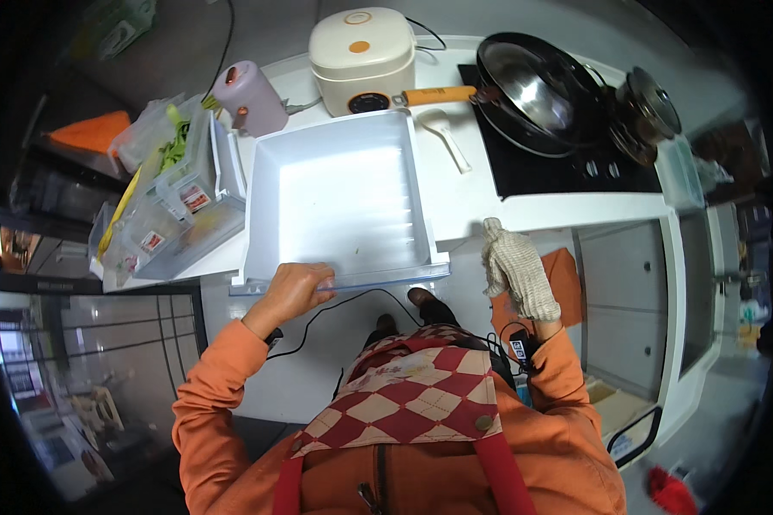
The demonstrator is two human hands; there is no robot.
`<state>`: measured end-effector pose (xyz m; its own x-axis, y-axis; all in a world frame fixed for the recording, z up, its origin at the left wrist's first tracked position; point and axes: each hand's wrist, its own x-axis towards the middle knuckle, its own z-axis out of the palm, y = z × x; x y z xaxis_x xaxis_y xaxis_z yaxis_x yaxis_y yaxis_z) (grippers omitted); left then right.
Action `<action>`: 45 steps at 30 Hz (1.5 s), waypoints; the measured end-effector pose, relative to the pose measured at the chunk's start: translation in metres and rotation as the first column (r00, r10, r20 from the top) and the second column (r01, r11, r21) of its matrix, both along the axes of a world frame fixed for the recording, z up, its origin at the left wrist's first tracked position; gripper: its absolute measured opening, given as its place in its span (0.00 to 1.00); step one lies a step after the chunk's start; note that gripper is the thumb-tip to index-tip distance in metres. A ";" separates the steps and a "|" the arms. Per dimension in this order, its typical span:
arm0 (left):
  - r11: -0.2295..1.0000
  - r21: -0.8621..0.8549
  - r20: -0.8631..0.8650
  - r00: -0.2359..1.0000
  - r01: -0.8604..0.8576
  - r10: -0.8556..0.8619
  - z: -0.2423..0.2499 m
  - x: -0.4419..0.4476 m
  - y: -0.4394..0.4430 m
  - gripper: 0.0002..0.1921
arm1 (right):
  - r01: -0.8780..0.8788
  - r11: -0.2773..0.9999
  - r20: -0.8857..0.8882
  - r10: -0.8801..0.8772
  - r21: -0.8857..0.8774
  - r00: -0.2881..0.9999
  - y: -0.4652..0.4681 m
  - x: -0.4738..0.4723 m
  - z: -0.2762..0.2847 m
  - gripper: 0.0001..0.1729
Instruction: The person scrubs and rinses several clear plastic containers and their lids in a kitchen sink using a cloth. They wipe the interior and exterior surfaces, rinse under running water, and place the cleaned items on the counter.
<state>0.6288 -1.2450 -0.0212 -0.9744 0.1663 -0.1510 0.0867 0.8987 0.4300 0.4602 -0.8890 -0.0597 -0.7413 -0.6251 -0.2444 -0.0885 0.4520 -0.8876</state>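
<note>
A white plastic refrigerator drawer [341, 199] with a clear front edge lies on the white counter; a few small specks are on its bottom. My left hand [299, 290] grips the drawer's near edge, left of its middle. My right hand [522, 270] wears a beige knitted cloth mitt or glove and hovers before the counter's front edge, right of the drawer, apart from it. The fingers are covered by the cloth, so whether they hold anything does not show.
Clear plastic bins [193, 238] with leafy greens stand left, near a lilac kettle [251, 100]. Behind the drawer is a cream rice cooker [361, 64]. A white spoon [448, 141] lies beside a black cooktop [567, 174] holding a lidded wok [541, 90] and a glass pot [647, 109]. A cable crosses the floor.
</note>
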 end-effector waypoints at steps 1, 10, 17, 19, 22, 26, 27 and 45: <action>1.000 -0.011 0.030 1.000 0.006 -0.005 0.006 0.005 0.001 0.10 | 0.039 0.999 0.023 -0.039 -0.001 0.999 0.005 0.012 -0.003 0.38; 0.988 0.096 0.121 0.984 0.120 -0.131 0.088 0.043 0.011 0.13 | 0.009 0.999 -0.402 -0.021 -0.032 0.915 0.042 0.098 -0.013 0.35; 0.934 0.210 0.086 0.947 0.288 -0.311 0.135 0.021 0.083 0.13 | 0.220 0.916 -0.540 -0.005 0.334 0.842 0.121 0.119 0.024 0.33; 0.898 0.236 0.035 0.920 0.371 -0.389 0.142 0.005 0.121 0.14 | 0.332 0.862 -0.577 -0.059 0.382 0.815 0.160 0.123 0.027 0.33; 0.848 0.293 0.075 0.873 0.442 -0.481 0.147 -0.023 0.191 0.15 | 0.557 0.809 -0.822 -0.181 0.187 0.539 0.214 0.139 0.037 0.29; 0.753 0.301 0.061 0.776 0.585 -0.628 0.145 -0.076 0.285 0.17 | 0.663 0.601 -0.564 -0.387 0.445 0.730 0.292 0.155 0.058 0.40; 0.736 0.295 0.060 0.757 0.610 -0.651 0.143 -0.089 0.309 0.17 | 0.661 0.585 -0.490 -0.451 0.470 0.746 0.310 0.160 0.060 0.41; 0.317 0.734 0.020 0.448 0.600 -0.894 0.152 -0.343 0.735 0.09 | 0.991 0.130 -0.861 -0.500 0.034 0.095 0.517 0.151 0.015 0.24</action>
<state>0.2855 -0.5103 0.1312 -0.2369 0.9715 0.0005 0.2937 0.0712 0.9532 0.6116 -0.3724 -0.0447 -0.7132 0.4986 0.4926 0.3555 0.8631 -0.3588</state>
